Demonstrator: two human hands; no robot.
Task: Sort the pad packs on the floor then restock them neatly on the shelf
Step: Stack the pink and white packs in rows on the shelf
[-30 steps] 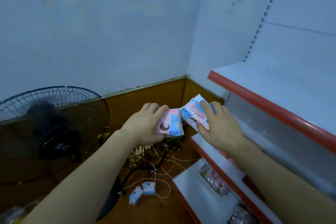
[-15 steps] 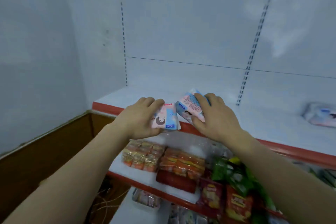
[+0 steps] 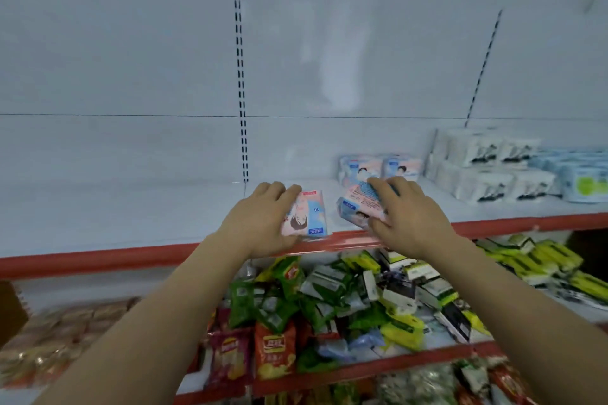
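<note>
A pink-and-blue pad pack (image 3: pixel 307 215) sits in the left hand (image 3: pixel 260 223), fingers curled over its top edge and thumb beneath, just above the red front lip of the white shelf (image 3: pixel 131 217); a second pad pack (image 3: pixel 360 204), tilted with its printed back upward, is gripped by the right hand (image 3: pixel 408 217), fingers wrapped over its far side and thumb at its near edge; the two packs lie side by side with a narrow gap between them. Half a second ago both packs hung in front of the shelf's left end near the corner wall; the view has since swung right, and the hands now hold them over the shelf's front edge; two matching packs (image 3: pixel 381 169) stand at the back, beside stacked white packs (image 3: pixel 483 168). Below, the lower shelf holds snack bags (image 3: pixel 273 348) and green-and-yellow packets (image 3: pixel 394 306).
</note>
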